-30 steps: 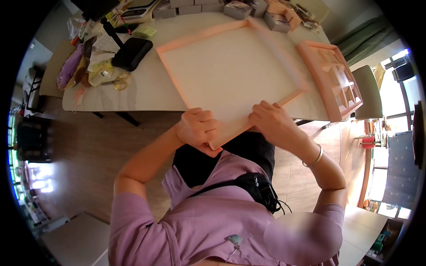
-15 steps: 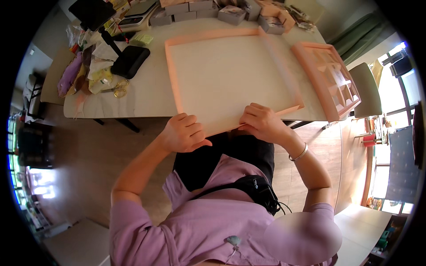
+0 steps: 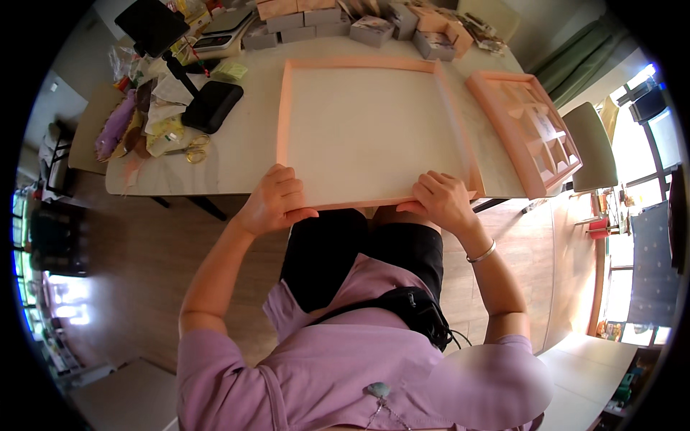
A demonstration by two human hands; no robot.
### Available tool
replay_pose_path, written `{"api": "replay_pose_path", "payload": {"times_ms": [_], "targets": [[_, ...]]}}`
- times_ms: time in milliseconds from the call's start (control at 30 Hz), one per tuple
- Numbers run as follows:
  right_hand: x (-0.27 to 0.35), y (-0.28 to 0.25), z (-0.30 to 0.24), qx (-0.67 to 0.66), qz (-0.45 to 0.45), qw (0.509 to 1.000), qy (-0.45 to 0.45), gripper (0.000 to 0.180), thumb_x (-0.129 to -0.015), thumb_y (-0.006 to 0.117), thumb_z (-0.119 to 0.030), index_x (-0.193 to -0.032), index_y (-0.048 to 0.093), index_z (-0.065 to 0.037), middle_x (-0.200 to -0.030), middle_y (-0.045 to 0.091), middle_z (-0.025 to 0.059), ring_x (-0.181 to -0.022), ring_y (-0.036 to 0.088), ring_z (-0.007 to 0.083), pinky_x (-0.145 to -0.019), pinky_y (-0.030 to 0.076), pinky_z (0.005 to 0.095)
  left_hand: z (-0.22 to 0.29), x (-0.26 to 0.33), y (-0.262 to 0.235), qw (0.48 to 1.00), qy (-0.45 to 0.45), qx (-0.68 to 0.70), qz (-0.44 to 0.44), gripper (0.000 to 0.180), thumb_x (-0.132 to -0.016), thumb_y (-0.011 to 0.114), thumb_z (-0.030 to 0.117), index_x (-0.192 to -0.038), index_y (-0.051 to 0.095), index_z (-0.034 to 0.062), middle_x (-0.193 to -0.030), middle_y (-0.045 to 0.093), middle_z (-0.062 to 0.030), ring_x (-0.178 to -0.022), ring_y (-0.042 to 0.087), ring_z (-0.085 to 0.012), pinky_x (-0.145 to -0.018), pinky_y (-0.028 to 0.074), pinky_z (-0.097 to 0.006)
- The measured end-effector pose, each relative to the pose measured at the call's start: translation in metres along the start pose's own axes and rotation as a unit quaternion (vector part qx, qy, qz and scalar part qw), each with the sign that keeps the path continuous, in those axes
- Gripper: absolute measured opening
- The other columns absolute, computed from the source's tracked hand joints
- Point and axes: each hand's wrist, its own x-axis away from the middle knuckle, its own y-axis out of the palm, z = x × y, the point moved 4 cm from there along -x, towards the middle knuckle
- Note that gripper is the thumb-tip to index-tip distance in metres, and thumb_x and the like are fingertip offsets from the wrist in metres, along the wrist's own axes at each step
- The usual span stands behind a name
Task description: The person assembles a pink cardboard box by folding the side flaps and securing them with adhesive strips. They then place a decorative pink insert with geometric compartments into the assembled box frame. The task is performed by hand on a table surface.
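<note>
Two hands grip the near edge of a flat pink-rimmed tray (image 3: 366, 129): the left hand (image 3: 275, 201) curled closed over its near-left corner, the right hand (image 3: 442, 201) closed near its right corner, the tray stretching away from both across the tabletop (image 3: 244, 154).

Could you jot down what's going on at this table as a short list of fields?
Left hand: left hand grips the near edge of the large shallow pink tray
Right hand: right hand grips the same edge
Tray: lies flat on the white table, pale inside
Beside it: pink divider insert to the right
Far left: scissors, black case
Far edge: small boxes
</note>
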Motion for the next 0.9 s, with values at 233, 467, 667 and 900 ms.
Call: {"api": "replay_pose_path", "payload": {"times_ms": [233, 467, 667, 900], "targets": [[0.000, 0.007, -0.008, 0.045, -0.015, 0.999, 0.025, 0.042, -0.082, 0.076, -0.043, -0.072, 0.051, -0.012, -0.072, 0.049, 0.0023, -0.064, 0.058, 0.0176, -0.052, 0.047, 0.0312, 0.002, -0.010, 0.013, 0.991, -0.055, -0.120, 0.024, 0.038, -0.084, 0.075, 0.038, -0.074, 0.053, 0.0089, -0.073, 0.052, -0.0051, -0.070, 0.051, -0.0248, -0.065, 0.042, -0.036], [-0.006, -0.002, -0.015, 0.068, 0.034, 0.996, 0.052, 0.046, -0.074, 0.081, -0.045, -0.069, 0.050, -0.011, -0.069, 0.048, 0.0014, -0.064, 0.056, 0.0185, -0.053, 0.047, 0.0320, -0.013, -0.012, 0.012, 0.986, -0.083, -0.139, 0.039, 0.055, -0.075, 0.076, 0.054, -0.066, 0.045, 0.0098, -0.065, 0.045, -0.0044, -0.062, 0.049, -0.0242, -0.060, 0.039, -0.036], [0.007, -0.007, -0.013, 0.092, -0.010, 0.993, 0.079, 0.047, -0.076, 0.080, -0.047, -0.066, 0.051, -0.011, -0.068, 0.049, 0.0020, -0.061, 0.058, 0.0180, -0.053, 0.048, 0.0321, -0.036, -0.011, 0.002, 0.992, -0.103, -0.072, 0.002, 0.059, -0.076, 0.075, 0.055, -0.063, 0.042, 0.0079, -0.061, 0.044, -0.0076, -0.060, 0.049, -0.0287, -0.060, 0.038, -0.038], [-0.008, 0.015, -0.032, 0.111, -0.007, 0.991, 0.075, 0.051, -0.083, 0.073, -0.051, -0.064, 0.049, -0.011, -0.064, 0.047, 0.0026, -0.057, 0.058, 0.0181, -0.051, 0.049, 0.0314, -0.066, -0.006, -0.003, 0.989, -0.126, -0.040, 0.073, 0.051, -0.083, 0.073, 0.047, -0.063, 0.047, 0.0086, -0.061, 0.047, -0.0063, -0.062, 0.052, -0.0290, -0.062, 0.039, -0.039]]}}
